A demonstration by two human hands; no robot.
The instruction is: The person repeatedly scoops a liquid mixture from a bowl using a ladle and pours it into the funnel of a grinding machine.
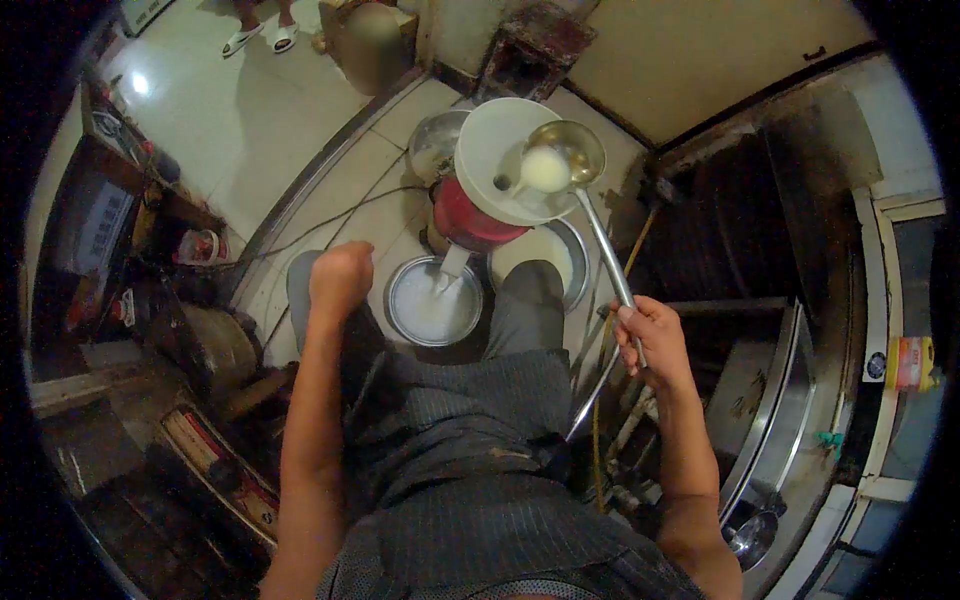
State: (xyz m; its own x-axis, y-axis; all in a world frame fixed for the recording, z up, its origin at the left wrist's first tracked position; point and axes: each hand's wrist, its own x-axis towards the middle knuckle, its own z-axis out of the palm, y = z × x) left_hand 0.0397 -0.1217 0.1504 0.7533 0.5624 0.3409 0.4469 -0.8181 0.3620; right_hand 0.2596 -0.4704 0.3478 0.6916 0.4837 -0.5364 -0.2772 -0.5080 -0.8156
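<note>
My right hand is wrapped around the long handle of a metal ladle. The ladle's bowl is tipped over the wide white hopper of a red grinder, and white liquid shows at the bowl's lip and in the hopper. From the grinder's pale spout, white foamy liquid runs into a metal pot between my legs. Behind my right knee stands a larger metal basin of cream-coloured liquid, partly hidden. Over my left knee, my left hand is closed in a fist, with nothing visible in it.
Another metal bowl sits behind the grinder. A dark cord crosses the tiles on the left. To the right is a metal-framed unit; low shelving lines the left. A person's feet in white slippers stand at the far left.
</note>
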